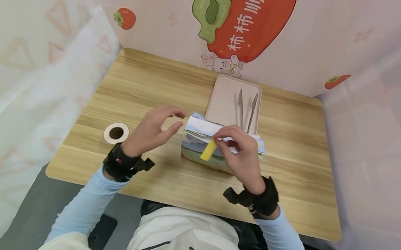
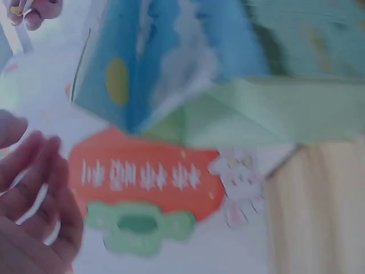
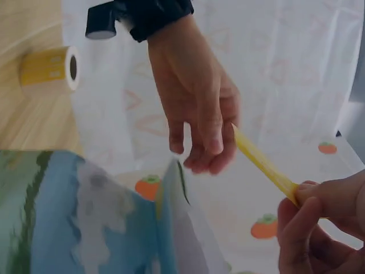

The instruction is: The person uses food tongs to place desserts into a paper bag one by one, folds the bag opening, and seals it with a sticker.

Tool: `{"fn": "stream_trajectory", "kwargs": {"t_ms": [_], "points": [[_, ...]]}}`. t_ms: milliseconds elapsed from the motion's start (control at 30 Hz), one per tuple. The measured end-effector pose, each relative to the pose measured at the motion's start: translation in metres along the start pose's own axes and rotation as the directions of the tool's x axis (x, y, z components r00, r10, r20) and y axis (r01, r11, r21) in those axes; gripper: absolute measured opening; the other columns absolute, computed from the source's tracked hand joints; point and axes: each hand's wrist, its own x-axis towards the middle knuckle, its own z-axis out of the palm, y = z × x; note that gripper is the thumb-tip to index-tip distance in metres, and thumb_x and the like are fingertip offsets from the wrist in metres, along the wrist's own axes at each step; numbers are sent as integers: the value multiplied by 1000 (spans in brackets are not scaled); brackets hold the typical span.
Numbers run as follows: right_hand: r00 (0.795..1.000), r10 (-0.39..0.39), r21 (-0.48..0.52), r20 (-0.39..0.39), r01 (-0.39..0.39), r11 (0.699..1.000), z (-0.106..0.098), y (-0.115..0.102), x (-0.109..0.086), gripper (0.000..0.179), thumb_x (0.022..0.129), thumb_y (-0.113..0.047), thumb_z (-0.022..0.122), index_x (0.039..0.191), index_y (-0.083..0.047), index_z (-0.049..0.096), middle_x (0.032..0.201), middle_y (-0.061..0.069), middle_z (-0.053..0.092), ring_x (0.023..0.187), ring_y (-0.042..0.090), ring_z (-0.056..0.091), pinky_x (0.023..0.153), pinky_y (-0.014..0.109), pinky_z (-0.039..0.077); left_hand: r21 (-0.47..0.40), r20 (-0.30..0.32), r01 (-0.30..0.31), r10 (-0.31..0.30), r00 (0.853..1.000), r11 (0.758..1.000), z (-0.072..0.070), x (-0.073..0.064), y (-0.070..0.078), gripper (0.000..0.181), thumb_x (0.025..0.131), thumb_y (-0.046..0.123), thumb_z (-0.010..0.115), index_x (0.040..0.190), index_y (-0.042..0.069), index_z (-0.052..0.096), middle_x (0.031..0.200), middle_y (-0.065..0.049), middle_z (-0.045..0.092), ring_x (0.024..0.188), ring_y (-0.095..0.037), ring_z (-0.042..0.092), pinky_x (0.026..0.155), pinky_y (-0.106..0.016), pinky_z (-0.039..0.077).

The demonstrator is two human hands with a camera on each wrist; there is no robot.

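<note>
My right hand (image 1: 238, 151) pinches one end of a short yellow strip (image 1: 207, 150) between thumb and fingers, above a paper bag. The strip's other end sticks out free. The paper bag (image 1: 194, 143), printed with a blue and green landscape, stands on the table with its top edges folded together. My left hand (image 1: 151, 129) is raised beside the bag's left end, fingers loosely bent and holding nothing. In the right wrist view, the strip (image 3: 265, 162) reaches close to the left hand's fingertips (image 3: 219, 162); whether they touch cannot be told.
A roll of yellow labels (image 3: 43, 68) stands on the wooden table (image 1: 151, 78), left of my left hand. Behind the bag lies a pale tray (image 1: 219, 96) with two knife-like metal utensils (image 1: 252, 111) on it. Printed curtains border the table's back and sides.
</note>
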Motion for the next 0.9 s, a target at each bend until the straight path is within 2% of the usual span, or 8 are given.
{"fn": "stream_trajectory", "kwargs": {"t_ms": [100, 200, 267, 300, 367, 533, 700, 900], "points": [[993, 108, 18, 42, -109, 994, -20, 3, -5, 13, 87, 11, 67, 97, 3, 69, 94, 16, 67, 88, 7, 63, 74, 16, 55, 44, 145, -18, 11, 989, 999, 15, 25, 5, 38, 90, 21, 74, 121, 2, 65, 120, -13, 68, 115, -28, 59, 101, -45, 47], [975, 206, -9, 88, -206, 979, -31, 11, -10, 12, 89, 6, 67, 100, 2, 69, 97, 15, 68, 89, 10, 64, 77, 18, 56, 133, 300, -26, -15, 954, 991, 31, 37, 8, 51, 85, 35, 78, 125, 5, 64, 124, -12, 66, 118, -28, 58, 102, -44, 46], [961, 255, -55, 109, -251, 967, -34, 17, -13, 12, 91, 2, 67, 102, 1, 69, 98, 13, 69, 89, 11, 65, 78, 19, 56, 182, 360, -35, -33, 932, 983, 39, 40, 8, 55, 83, 38, 80, 125, 6, 64, 123, -12, 66, 114, -27, 60, 98, -43, 49], [955, 272, -74, 116, -265, 962, -34, 20, -14, 13, 90, 1, 68, 104, 0, 69, 99, 12, 69, 88, 12, 65, 78, 19, 55, 206, 373, -42, -39, 927, 978, 42, 40, 8, 56, 83, 39, 80, 124, 5, 65, 122, -11, 67, 112, -27, 61, 96, -42, 50], [948, 291, -117, 127, -277, 954, -34, 26, -15, 20, 89, 1, 69, 109, 0, 68, 98, 11, 69, 86, 12, 65, 77, 18, 54, 249, 376, -56, -43, 926, 967, 47, 40, 8, 56, 82, 40, 80, 123, 6, 66, 118, -10, 68, 105, -25, 64, 92, -42, 52], [951, 274, -179, 140, -248, 952, -35, 43, -19, 32, 87, 4, 71, 118, 0, 62, 99, 12, 68, 85, 15, 65, 75, 17, 52, 343, 310, -56, -57, 949, 938, 59, 38, 5, 47, 85, 39, 78, 119, 8, 67, 115, -9, 70, 109, -27, 64, 95, -47, 48], [966, 194, -222, 172, -154, 963, -36, 60, -18, 26, 88, 3, 70, 113, 1, 64, 101, 11, 69, 87, 18, 68, 78, 18, 54, 405, 223, -13, -85, 971, 914, 67, 33, 3, 42, 86, 38, 77, 114, 8, 68, 115, -10, 70, 114, -29, 62, 95, -47, 47], [977, 127, -274, 171, -77, 959, -37, 72, -16, 23, 86, 4, 71, 108, 0, 65, 99, 10, 71, 87, 19, 70, 78, 23, 56, 441, 176, 20, -108, 978, 897, 73, 31, 2, 43, 88, 40, 75, 115, 7, 68, 116, -11, 70, 111, -28, 62, 92, -44, 45]]}}
